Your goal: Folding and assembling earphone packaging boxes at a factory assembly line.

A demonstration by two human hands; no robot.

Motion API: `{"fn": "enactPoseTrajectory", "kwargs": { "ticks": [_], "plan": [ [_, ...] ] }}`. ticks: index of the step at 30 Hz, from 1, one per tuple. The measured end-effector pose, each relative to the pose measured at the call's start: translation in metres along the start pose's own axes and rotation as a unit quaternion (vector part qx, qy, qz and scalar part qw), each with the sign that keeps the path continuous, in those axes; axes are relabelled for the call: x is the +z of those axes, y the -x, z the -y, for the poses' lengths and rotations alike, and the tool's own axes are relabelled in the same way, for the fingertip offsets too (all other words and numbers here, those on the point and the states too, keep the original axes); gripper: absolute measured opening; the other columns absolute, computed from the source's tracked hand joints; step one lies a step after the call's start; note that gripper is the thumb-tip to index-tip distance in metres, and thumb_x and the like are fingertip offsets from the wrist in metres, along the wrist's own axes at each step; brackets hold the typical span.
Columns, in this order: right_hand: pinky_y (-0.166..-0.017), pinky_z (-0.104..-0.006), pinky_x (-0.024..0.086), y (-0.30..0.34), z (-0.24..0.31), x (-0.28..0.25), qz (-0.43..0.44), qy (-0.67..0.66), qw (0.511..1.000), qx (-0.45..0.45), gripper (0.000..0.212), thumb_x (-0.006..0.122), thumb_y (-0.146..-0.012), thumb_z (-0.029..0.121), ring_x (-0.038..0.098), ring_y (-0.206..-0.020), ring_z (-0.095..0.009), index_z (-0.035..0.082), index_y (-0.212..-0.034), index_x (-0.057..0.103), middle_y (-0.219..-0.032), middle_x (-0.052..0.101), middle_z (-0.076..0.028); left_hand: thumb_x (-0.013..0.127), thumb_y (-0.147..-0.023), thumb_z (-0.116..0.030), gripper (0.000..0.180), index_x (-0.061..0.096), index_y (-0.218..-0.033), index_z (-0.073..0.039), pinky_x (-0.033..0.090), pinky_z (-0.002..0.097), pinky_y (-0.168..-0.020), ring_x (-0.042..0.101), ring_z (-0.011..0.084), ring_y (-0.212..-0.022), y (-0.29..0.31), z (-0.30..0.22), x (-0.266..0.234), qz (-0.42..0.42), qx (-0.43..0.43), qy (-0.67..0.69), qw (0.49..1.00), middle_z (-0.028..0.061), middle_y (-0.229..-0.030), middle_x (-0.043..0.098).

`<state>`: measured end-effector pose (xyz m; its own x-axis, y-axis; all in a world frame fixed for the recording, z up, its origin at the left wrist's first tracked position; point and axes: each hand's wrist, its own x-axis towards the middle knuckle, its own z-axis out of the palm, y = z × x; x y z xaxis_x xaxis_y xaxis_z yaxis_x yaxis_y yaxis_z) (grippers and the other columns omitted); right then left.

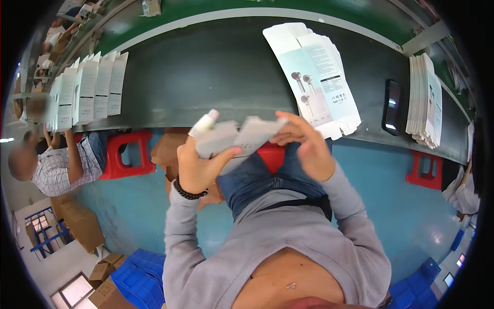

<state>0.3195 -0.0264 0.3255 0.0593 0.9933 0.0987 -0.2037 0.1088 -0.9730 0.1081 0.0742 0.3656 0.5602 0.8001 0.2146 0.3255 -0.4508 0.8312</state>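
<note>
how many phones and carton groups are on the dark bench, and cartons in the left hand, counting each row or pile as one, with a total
black phone: 1
carton groups: 3 (left row, middle pile, right row)
carton held in left hand: 1
total: 5

- The scene is brightly lit.
- The right hand [312,148] is blurred.
- Light is reflected by the phone [392,103].
- The desk [206,67] is bent by fisheye distortion.
</note>
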Motion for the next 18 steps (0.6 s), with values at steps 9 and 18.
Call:
{"fn": "enactPoseTrajectory", "kwargs": {
  "ticks": [9, 18],
  "plan": [
    [-0.08, -0.0304, 0.047, 0.006, -0.039, 0.048, -0.146, 0.03, 0.988, 0.041, 0.038, 0.067, -0.081, 0.019, 0.06, -0.094, -0.018, -0.002, -0.104, 0.046, -0.103, 0.06, -0.017, 0.072, -0.076, -0.014, 0.05, 0.044, -0.114, 0.003, 0.046, 0.0278, -0.08, 0.056, 0.0131, -0.093, 0.024, 0.013, 0.034, -0.055, -0.188, 0.381, 0.904, 0.0079, -0.105, 0.058],
    [-0.082, -0.0266, 0.042, -0.004, -0.035, 0.046, -0.009, 0.067, 0.998, -0.013, 0.075, 0.065, -0.081, 0.029, 0.051, -0.093, -0.017, 0.003, -0.134, 0.019, -0.108, 0.05, -0.013, 0.085, -0.047, -0.051, 0.126, 0.015, -0.14, -0.002, 0.025, 0.0448, -0.103, 0.025, 0.03, -0.13, 0.03, 0.017, 0.064, 0.052, -0.002, 0.658, 0.751, 0.0172, -0.144, 0.02]
  ]
}}
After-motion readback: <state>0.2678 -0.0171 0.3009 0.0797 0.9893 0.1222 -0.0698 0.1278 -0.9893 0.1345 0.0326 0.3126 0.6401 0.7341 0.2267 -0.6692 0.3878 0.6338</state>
